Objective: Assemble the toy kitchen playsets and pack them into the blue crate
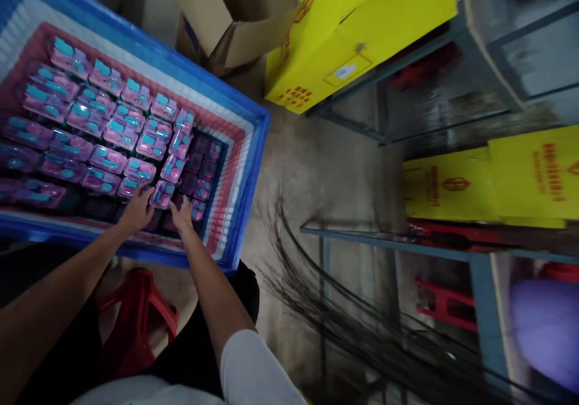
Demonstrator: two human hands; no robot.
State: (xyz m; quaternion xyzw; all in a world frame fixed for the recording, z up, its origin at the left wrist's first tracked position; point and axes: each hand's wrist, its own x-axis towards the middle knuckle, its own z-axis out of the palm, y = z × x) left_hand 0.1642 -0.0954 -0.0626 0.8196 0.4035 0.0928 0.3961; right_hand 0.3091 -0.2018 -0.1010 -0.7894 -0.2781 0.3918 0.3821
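Observation:
A small clear case (pixel 163 194) with pink and turquoise pieces inside sits between my two hands, at the near end of a column of like cases. My left hand (pixel 138 210) has its fingertips at the case's left side. Against its right side is my right hand (pixel 183 215), the thumb closest to the case and the fingers partly bent. Rows of similar pink and turquoise cases (pixel 108 159) fill much of a blue crate (pixel 253 169) with white and pink inner walls. More cases (pixel 203 189) lie lower down in shadow at the crate's right end.
Beyond the crate stands an open cardboard box (pixel 226 37), beside a large yellow carton (pixel 325 49). More yellow cartons (pixel 488 181) lie on metal racks at right. Dark thin twigs or a broom (pixel 325 308) are at lower right. A red plastic stool (pixel 136 326) is below the crate.

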